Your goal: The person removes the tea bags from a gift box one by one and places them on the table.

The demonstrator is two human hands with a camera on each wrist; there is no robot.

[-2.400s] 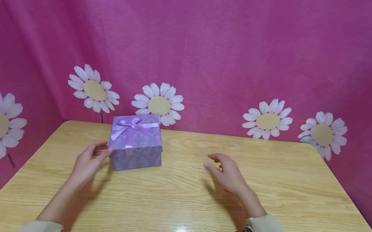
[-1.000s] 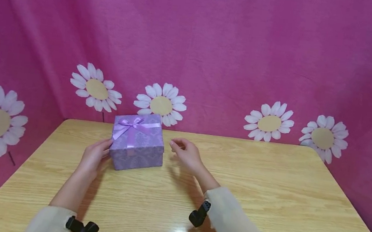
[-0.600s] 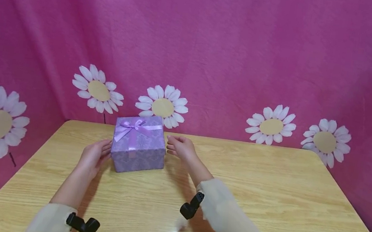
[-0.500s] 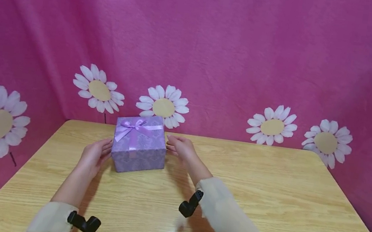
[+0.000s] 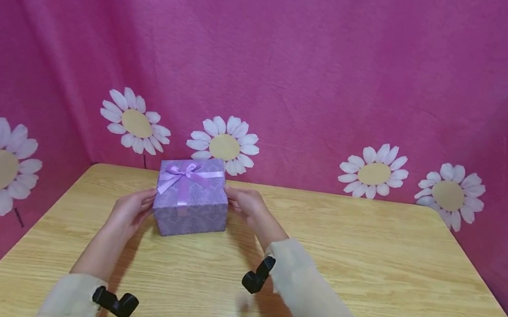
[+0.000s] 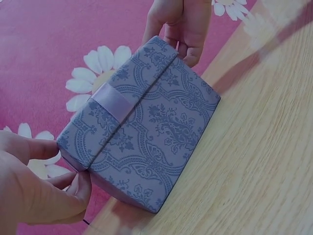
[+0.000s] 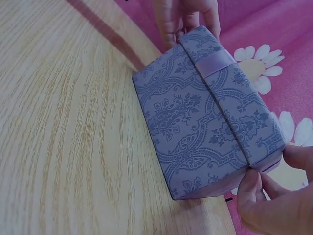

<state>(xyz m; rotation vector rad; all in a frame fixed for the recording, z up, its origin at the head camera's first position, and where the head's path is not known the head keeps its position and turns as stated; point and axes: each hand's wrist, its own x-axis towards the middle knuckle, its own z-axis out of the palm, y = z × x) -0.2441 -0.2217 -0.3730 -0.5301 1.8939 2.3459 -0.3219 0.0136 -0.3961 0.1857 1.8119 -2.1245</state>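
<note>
A purple patterned gift box [image 5: 193, 220] sits on the table with its lid [image 5: 201, 194] on, topped by a satin ribbon bow [image 5: 182, 171]. On the box's left side, my left hand [image 5: 128, 211] holds the lid's edge; the left wrist view shows its fingertips [image 6: 46, 149] at the lid's corner and at the seam below. My right hand [image 5: 250, 203] holds the opposite edge, with fingertips [image 7: 250, 181] at the seam in the right wrist view. Seen from the wrists, the lid sits down on the box base [image 7: 171, 127]. The box's back is hidden.
A light wooden table [image 5: 339, 277] carries the box near its back left. Behind it hangs a magenta cloth [image 5: 303, 79] printed with large white daisies [image 5: 223, 146]. Small black cameras [image 5: 258, 275] are strapped at both sleeve cuffs.
My right hand has come in from the right side of the table to the box's right side. My left hand has settled against the lid's left edge. The box stays put.
</note>
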